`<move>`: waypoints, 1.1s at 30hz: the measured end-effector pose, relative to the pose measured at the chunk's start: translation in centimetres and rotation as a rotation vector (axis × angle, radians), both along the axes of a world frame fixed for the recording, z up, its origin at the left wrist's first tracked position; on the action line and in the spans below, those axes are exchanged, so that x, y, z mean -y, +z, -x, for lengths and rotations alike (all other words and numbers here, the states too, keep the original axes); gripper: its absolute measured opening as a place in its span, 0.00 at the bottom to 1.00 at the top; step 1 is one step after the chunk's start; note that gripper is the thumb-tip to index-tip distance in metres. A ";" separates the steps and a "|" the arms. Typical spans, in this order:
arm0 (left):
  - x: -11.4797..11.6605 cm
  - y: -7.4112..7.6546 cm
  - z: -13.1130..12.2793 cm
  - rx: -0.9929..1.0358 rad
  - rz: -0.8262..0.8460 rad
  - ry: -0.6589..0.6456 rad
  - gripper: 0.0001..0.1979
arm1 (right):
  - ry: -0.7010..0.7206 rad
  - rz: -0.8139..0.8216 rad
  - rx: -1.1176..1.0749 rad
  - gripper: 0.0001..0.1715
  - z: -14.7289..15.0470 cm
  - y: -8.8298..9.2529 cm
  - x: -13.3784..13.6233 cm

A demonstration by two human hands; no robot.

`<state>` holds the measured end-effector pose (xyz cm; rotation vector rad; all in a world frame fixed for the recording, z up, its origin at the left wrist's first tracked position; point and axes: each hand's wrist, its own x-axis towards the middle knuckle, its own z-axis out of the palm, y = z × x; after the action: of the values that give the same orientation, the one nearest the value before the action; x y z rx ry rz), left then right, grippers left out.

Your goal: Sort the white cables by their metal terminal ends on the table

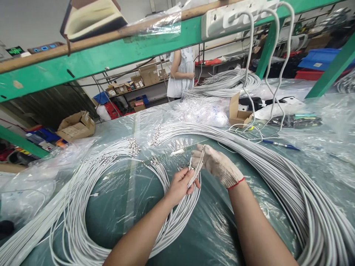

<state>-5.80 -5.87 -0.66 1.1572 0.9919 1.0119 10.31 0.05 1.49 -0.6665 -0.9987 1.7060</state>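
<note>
While your bare left hand (180, 186) pinches a few white cables (195, 170) near their metal tips, your gloved right hand (219, 165) closes on the same strands just beyond, likely keeping ends even; they rise from the near-left coil (73, 214), big bundle (299, 195) right.

- The cables (195, 173) are sheathed in smooth white plastic; shiny metal tips (134, 146) are seen at their ends.
- A rough, matt knitted cloth glove (222, 170) is worn on the right hand (217, 165).
- A glossy, wrinkled clear plastic sheet (210, 229) is spread beneath them.
- The box (240, 114) is made of matt brown cardboard.
</note>
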 end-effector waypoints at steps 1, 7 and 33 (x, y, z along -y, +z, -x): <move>0.0 0.0 0.0 0.002 0.002 -0.001 0.26 | 0.042 -0.013 0.007 0.26 0.2 0.2 0.2; 0.1 0.1 -0.1 0.075 0.040 -0.062 0.30 | 0.030 -0.040 0.046 0.32 0.4 1.0 1.2; 0.3 0.8 0.6 -0.062 -0.072 -0.042 0.24 | -0.166 0.127 0.035 0.43 0.8 0.0 0.2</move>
<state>-6.36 -6.12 0.11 1.2708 0.9828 0.9902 9.49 -0.10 1.54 -0.8408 -0.8401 1.6255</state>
